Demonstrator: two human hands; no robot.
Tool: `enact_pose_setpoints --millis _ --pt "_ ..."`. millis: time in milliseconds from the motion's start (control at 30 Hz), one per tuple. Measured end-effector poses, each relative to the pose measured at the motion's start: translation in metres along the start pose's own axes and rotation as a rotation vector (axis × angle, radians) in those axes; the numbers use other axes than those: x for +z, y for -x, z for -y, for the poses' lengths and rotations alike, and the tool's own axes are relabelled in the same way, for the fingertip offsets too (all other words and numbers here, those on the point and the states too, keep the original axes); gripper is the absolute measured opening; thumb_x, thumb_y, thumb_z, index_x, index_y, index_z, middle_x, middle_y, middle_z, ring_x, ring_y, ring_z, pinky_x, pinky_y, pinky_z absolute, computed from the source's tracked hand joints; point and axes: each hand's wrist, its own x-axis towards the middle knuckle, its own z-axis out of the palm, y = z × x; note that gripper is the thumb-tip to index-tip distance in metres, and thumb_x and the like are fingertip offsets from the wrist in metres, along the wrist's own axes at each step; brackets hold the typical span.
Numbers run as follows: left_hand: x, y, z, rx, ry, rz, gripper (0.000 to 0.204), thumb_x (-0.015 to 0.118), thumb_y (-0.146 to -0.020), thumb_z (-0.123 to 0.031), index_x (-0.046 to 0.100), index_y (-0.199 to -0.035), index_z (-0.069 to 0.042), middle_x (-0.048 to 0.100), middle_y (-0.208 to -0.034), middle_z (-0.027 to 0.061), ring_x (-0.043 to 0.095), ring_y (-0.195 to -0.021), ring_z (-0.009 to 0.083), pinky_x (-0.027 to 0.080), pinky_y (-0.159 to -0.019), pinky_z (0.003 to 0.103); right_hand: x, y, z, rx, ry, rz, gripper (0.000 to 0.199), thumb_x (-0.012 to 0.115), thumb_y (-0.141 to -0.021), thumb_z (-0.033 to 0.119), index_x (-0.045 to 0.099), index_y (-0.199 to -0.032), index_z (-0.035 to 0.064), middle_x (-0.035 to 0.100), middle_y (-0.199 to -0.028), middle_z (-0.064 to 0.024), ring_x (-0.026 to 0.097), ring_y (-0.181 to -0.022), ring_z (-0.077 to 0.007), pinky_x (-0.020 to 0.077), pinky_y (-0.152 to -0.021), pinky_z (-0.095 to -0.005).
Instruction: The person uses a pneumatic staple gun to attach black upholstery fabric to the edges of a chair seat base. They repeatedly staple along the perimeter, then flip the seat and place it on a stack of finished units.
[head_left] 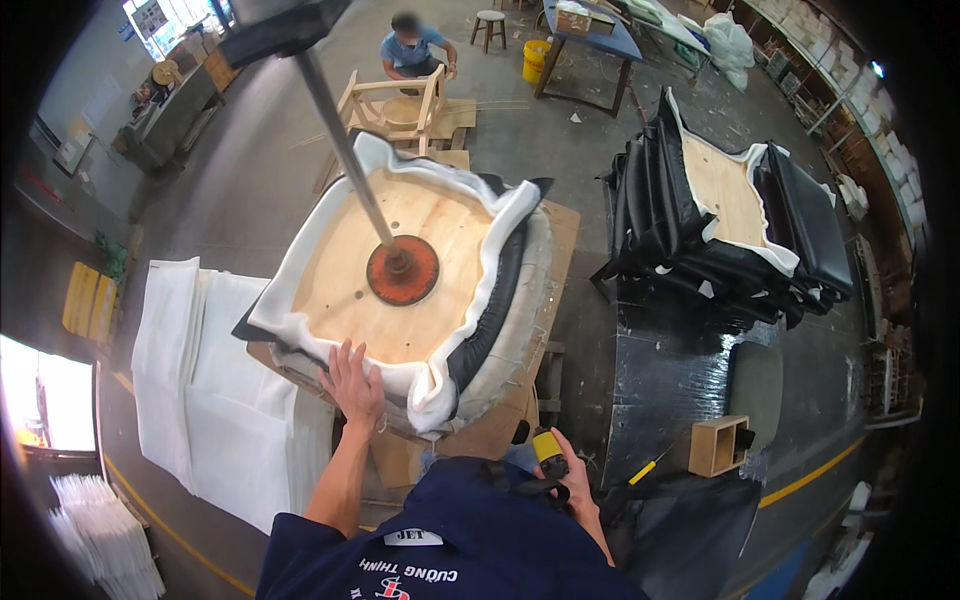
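Note:
A seat cushion lies upside down in front of me, its plywood base (440, 215) facing up. White padding (300, 240) and black upholstery (492, 310) stand up loosely around the base. A round red press plate (403, 270) on a metal rod (345, 150) bears on the wood near the middle. My left hand (355, 388) rests on the padding at the near left edge, fingers spread. Close to my body, my right hand (572, 478) is closed round a yellow-and-black hand tool (549, 452); its working end is hardly visible.
On the right, black-covered seats (650, 200) are stacked on a dark table (650, 385), with a small wooden box (705, 445) and yellow-handled tool (642, 473) nearer. White sheets (235, 370) lie left. Beyond the cushion, a person (412, 50) works at a wooden chair frame (395, 105).

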Motion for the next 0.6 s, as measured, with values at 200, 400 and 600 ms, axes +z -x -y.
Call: enact_pose_setpoints --millis 200,400,600 --pt "0.008 0.021 -0.035 -0.107 -0.066 0.027 0.051 0.054 -0.096 -0.034 0.054 -0.143 -0.013 0.042 -0.158 0.0114 0.026 -0.153 0.0375 0.01 -0.118 0.07 -0.045 -0.014 -0.034 -0.129 0.116 -0.104 0.083 0.078 -0.081 0.0 0.045 -0.156 0.0164 0.071 -0.101 -0.0143 0.071 -0.079 -0.0174 0.0588 -0.068 -0.0332" --pt "-0.01 0.026 -0.044 -0.028 -0.06 0.18 0.063 0.06 -0.092 -0.041 0.05 -0.147 -0.012 0.037 -0.157 0.0155 0.022 -0.152 0.0418 0.009 -0.117 0.073 -0.064 -0.02 -0.054 0.059 -0.199 -0.136 0.086 0.075 -0.082 -0.008 0.042 -0.157 0.0186 0.067 -0.109 -0.0115 0.067 -0.077 -0.0163 0.0613 -0.065 -0.0317" --pt "-0.068 0.009 -0.047 0.37 -0.155 0.344 0.086 0.079 -0.077 -0.048 0.048 -0.149 -0.012 0.043 -0.149 0.0161 0.028 -0.147 0.0428 0.013 -0.119 0.071 -0.057 -0.023 -0.057 -0.016 -0.275 -0.185 0.085 0.073 -0.082 -0.01 0.042 -0.157 0.0165 0.067 -0.106 -0.0088 0.064 -0.073 -0.0148 0.0576 -0.062 -0.0294"
